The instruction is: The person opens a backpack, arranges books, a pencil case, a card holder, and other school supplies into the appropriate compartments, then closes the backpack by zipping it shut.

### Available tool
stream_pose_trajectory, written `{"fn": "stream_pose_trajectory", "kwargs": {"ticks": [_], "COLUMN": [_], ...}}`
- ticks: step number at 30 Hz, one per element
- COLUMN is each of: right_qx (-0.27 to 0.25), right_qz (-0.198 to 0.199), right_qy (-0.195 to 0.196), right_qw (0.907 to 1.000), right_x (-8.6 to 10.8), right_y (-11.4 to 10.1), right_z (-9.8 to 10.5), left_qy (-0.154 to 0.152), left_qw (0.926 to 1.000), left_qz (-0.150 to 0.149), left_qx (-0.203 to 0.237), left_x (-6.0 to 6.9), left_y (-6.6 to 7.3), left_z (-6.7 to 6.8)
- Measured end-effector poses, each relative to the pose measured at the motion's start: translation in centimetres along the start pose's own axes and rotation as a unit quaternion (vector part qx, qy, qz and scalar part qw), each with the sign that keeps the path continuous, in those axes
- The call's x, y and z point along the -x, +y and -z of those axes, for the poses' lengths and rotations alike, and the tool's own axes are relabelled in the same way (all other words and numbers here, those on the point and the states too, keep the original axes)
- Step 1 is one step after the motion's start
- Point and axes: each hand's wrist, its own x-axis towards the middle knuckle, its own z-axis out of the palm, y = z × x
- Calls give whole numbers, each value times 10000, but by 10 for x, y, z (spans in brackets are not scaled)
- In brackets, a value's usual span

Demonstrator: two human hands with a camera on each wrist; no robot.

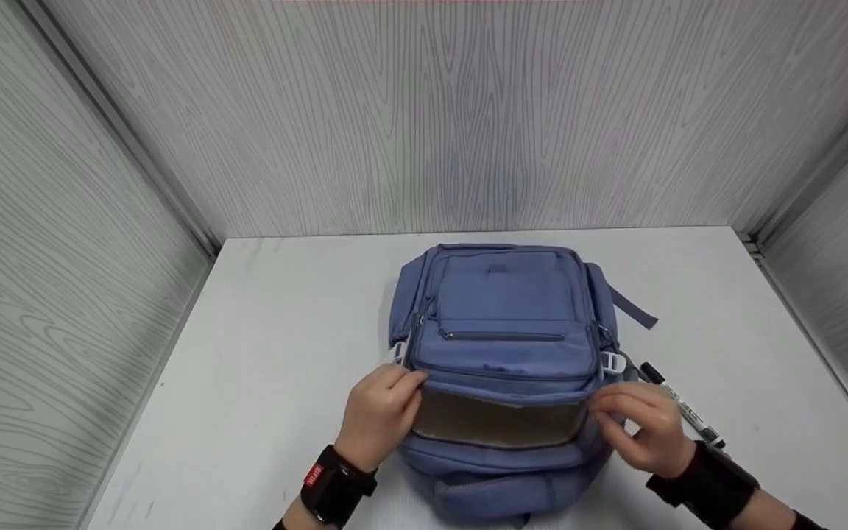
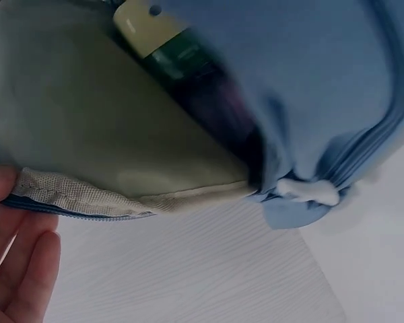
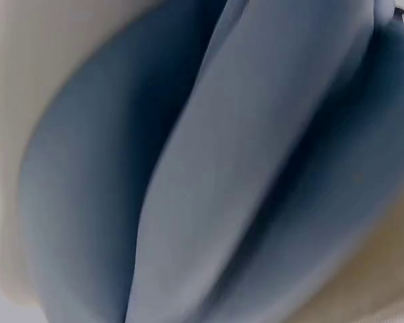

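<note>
A white tabletop (image 1: 284, 353) is closed in by pale boards (image 1: 431, 110) with wavy grey lines. On it, a blue backpack (image 1: 505, 287) is laid with its front side up. Its big pocket (image 1: 497, 421) is held wide open on the side near the person, and a plain tan lining is shown in it. In the left wrist view, a long thing (image 2: 178, 57) is seen inside, cream at one end with a dark round spot, then green, then dark. What it is cannot be told.

The far edge of the opening is held up at both ends. Its left end is pinched by the left hand (image 1: 380, 412), with the fingers (image 2: 40, 269) bent. Its right end is pinched by the right hand (image 1: 645, 427), with the fingertips close together. A black band (image 1: 339, 486) is worn on each wrist.

A black and white marker (image 1: 689, 414) is seen on the tabletop, just beside the backpack. Small white buckles (image 1: 614, 362) are fixed at the backpack's sides.
</note>
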Motion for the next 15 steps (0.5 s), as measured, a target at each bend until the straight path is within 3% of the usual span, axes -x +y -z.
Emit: {"fn": "stream_pose_trajectory", "kwargs": {"ticks": [2, 4, 6, 8, 12, 15], "right_qx": [391, 1153, 1905, 2327, 2345, 2332], "right_qz": [-646, -1557, -2372, -2970, -3897, -4263], "right_qy": [235, -76, -643, -1224, -2286, -2999], "right_qw": [9969, 9810, 9504, 9180, 8608, 8209], "right_x": [0, 2, 7, 6, 0, -4], "right_y": [8, 19, 31, 41, 60, 71], "right_z": [12, 24, 34, 38, 37, 33], "left_qy": [-90, -164, -224, -273, -346, -413], "left_qw": [9999, 9998, 9996, 9993, 9987, 9981], "left_qz": [44, 62, 100, 142, 240, 303], "left_qx": [49, 108, 164, 207, 279, 349], "left_x": [11, 23, 34, 43, 55, 61], "left_y": [3, 6, 7, 8, 9, 11], "left_z": [-2, -5, -8, -10, -14, -15]}}
